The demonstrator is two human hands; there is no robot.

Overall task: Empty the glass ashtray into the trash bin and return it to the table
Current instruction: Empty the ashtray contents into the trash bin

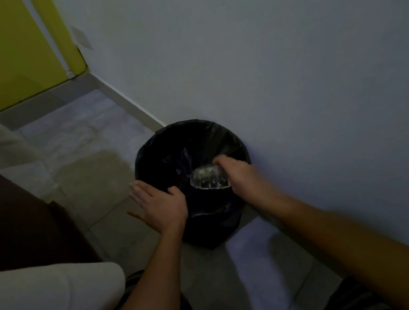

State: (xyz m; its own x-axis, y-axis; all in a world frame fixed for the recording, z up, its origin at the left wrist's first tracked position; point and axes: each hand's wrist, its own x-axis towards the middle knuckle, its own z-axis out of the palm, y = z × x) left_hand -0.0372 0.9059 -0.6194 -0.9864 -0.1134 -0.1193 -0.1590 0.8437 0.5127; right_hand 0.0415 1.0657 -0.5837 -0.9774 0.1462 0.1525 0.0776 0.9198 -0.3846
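A round trash bin lined with a black bag stands on the floor against the grey wall. My right hand grips the glass ashtray and holds it tipped on its side over the bin's mouth. My left hand rests on the bin's near-left rim, fingers spread and holding nothing. The scene is dim, and what lies inside the bin is too dark to make out.
A pale upholstered seat fills the lower left, with a dark wooden piece beside it. The grey wall runs close along the right. Tiled floor stretches back to a yellow wall.
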